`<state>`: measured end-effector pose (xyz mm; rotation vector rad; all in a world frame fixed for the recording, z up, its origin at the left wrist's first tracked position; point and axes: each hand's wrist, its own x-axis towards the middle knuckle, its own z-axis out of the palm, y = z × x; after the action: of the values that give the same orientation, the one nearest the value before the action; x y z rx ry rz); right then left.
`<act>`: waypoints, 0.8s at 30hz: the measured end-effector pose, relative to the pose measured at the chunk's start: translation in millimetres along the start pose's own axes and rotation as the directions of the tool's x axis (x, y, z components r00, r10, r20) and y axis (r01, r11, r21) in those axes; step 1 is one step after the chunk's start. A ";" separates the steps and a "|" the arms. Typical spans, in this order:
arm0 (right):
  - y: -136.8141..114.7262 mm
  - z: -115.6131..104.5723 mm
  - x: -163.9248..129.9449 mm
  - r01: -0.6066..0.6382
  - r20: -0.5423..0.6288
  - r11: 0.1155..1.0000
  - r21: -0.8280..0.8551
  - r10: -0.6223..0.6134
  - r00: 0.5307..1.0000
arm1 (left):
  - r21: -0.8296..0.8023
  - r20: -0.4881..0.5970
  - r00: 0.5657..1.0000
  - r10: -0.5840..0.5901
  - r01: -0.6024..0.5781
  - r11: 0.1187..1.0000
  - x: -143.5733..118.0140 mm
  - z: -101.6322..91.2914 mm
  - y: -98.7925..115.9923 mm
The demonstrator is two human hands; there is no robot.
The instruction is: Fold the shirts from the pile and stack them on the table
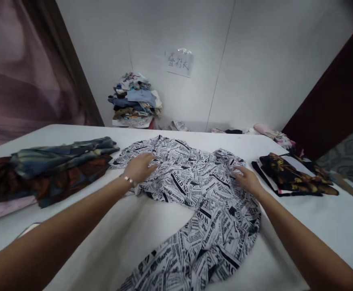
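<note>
A black-and-white newspaper-print garment [194,194] lies spread and rumpled on a white table [330,226]. My left hand [140,165], a bracelet on its wrist, rests flat on the garment's upper left part. My right hand [246,178] lies on the cloth's right side, and its fingers seem to pinch a fold there. The lower part of the garment trails toward the near table edge.
A heap of dark blue and rust clothes [49,169] sits at the table's left. A folded black and gold floral garment [294,173] lies at the right. A stack of clothes [135,101] stands against the white wall, under a paper sign [179,62].
</note>
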<state>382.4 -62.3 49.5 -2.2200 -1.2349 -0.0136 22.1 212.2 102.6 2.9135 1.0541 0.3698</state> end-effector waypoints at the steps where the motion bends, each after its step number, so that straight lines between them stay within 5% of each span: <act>1: -6.6 -3.2 -25.7 0.044 0.059 0.995 0.087 -0.049 0.997 | -0.025 0.013 0.999 0.047 -0.047 0.999 -21.2 6.0 -1.1; 4: -35.6 -8.6 -104.6 0.170 0.252 0.960 0.222 -0.225 0.941 | -0.051 0.056 0.993 0.104 -0.102 0.994 -71.7 19.2 -9.0; 7: -66.1 -1.2 -161.7 0.370 0.435 0.891 0.264 -0.453 0.779 | -0.039 0.110 0.993 0.048 -0.044 0.998 -94.3 28.0 -12.4; 9: -81.7 10.7 -178.2 0.467 0.495 0.855 0.224 -0.513 0.702 | -0.017 0.109 0.994 -0.007 0.009 1.000 -96.6 31.4 -9.3; 15: -103.0 26.6 -172.2 0.597 0.334 0.758 0.262 -0.652 0.681 | 0.016 -0.021 0.996 -0.088 0.089 0.996 -102.5 13.7 6.2; 16: -102.4 20.8 -172.8 0.572 0.293 0.755 0.321 -0.654 0.698 | 0.018 -0.036 0.996 -0.085 0.086 0.996 -109.2 6.6 7.4; 18: -96.7 3.1 -179.0 0.435 0.201 0.789 0.435 -0.556 0.807 | 0.022 -0.056 0.996 -0.066 0.067 0.997 -128.9 -7.5 8.7; 21: -79.6 -26.4 -195.5 0.108 0.050 0.779 0.618 -0.176 0.983 | 0.023 -0.097 0.995 -0.002 0.004 1.000 -169.3 -19.8 9.3; 24: -62.5 -43.8 -211.1 -0.135 0.046 0.595 0.792 0.162 0.986 | 0.005 -0.073 0.997 0.034 -0.034 0.999 -209.5 -17.3 10.5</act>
<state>225.4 -222.5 56.4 -1.4886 -0.7817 0.4841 -131.0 70.4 75.5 2.9454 1.0162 0.4801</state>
